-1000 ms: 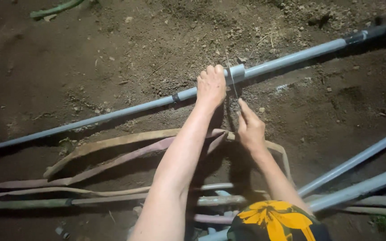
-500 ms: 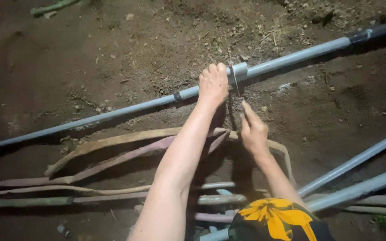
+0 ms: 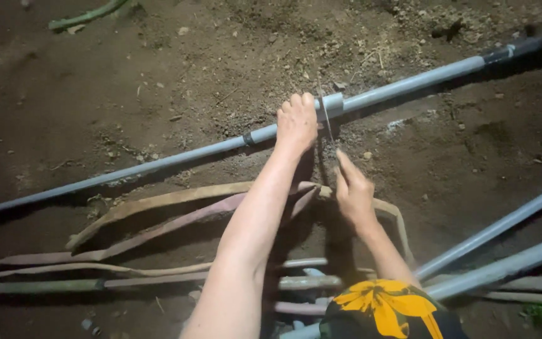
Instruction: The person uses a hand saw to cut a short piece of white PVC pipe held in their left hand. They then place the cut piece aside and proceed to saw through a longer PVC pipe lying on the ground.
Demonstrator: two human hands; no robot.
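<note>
We steady the long grey plastic pipe (image 3: 158, 163), sawing its joint.
Left hand (image 3: 297, 120) clamps the pipe; right hand (image 3: 352, 191) fingers pinch the thin blade (image 3: 326, 119) beside those knuckles.

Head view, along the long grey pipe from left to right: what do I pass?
Bare grey pipe on the dirt → dark band → left hand gripping the pipe → thin saw blade crossing it → lighter coupling sleeve → black section at the far end.
</note>
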